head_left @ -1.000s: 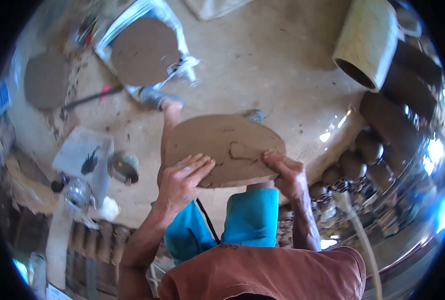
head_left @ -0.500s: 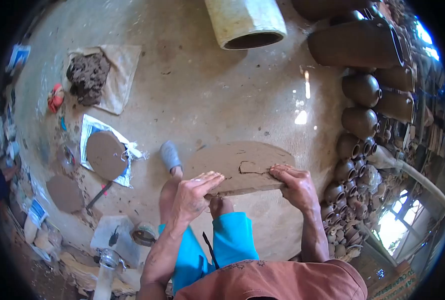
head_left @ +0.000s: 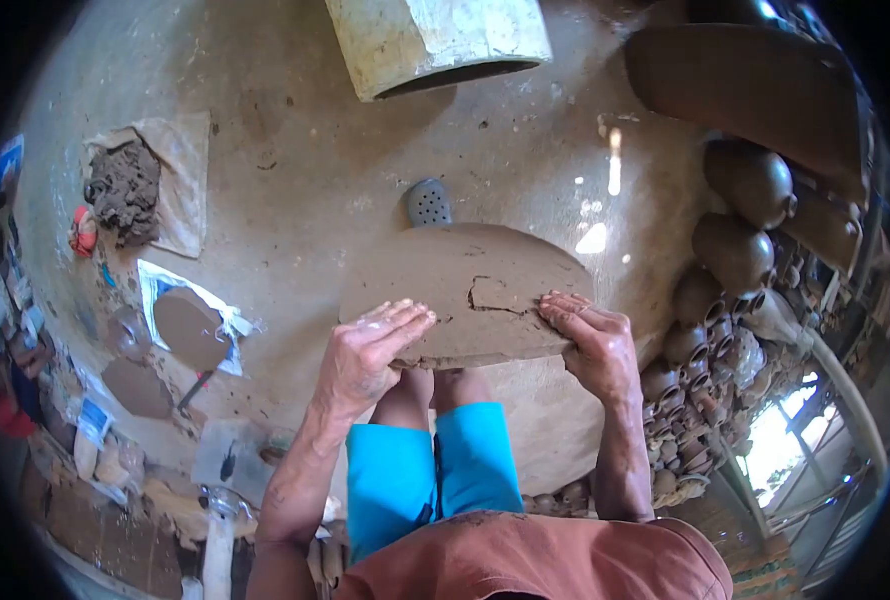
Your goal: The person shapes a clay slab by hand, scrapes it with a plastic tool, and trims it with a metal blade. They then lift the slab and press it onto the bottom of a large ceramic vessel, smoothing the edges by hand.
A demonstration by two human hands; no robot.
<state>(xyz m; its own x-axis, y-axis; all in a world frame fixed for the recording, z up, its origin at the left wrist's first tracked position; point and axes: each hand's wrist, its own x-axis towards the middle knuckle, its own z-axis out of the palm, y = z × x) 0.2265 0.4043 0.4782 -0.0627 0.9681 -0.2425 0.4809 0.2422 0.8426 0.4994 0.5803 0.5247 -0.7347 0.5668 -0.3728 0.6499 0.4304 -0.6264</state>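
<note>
Brown slab (head_left: 465,265), left fingers (head_left: 405,320), right fingers (head_left: 568,309) atop

brown clay slab (head_left: 445,285), turquoise shorts (head_left: 392,485), rust-red shirt (head_left: 535,560), grey shoe with dark dots (head_left: 429,203)

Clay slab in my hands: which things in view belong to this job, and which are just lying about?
Part of the job, it seems:
Clay slab, gripped by left hand and right hand
Clay lump on the cloth
Two flat clay discs

Apparently just lying about:
Red bundle
Large pale cylinder
Dark pots at the right
</note>
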